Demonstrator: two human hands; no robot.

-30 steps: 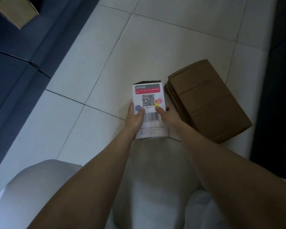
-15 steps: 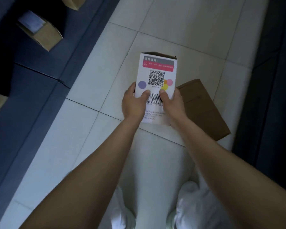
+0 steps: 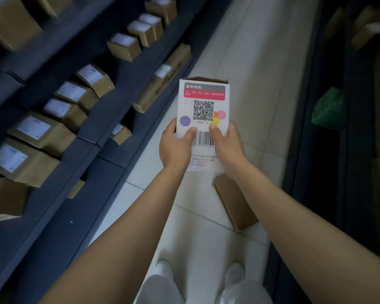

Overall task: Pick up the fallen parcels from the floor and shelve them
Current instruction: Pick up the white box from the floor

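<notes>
I hold a white printed parcel (image 3: pixel 203 106) with a QR code, barcode and red band in front of me, high above the floor. My left hand (image 3: pixel 174 148) grips its left edge and my right hand (image 3: pixel 227 148) grips its right edge, thumbs on the printed face. A brown cardboard parcel (image 3: pixel 236 205) lies on the white tiled floor just below my right wrist, partly hidden by my forearm. A dark blue shelf unit (image 3: pixel 53 194) stands at my left.
Several brown boxes with white labels (image 3: pixel 33 132) fill the left shelves, and a long flat box (image 3: pixel 162 80) leans on a lower shelf. Another dark rack at the right holds a green box (image 3: pixel 328 108). My white shoes (image 3: pixel 162 267) stand in the narrow tiled aisle (image 3: pixel 261 62).
I have risen from a crouch, lifting the white parcel off the floor with both hands. The view has swung up, bringing the shelves into sight. The brown parcel stays on the floor.
</notes>
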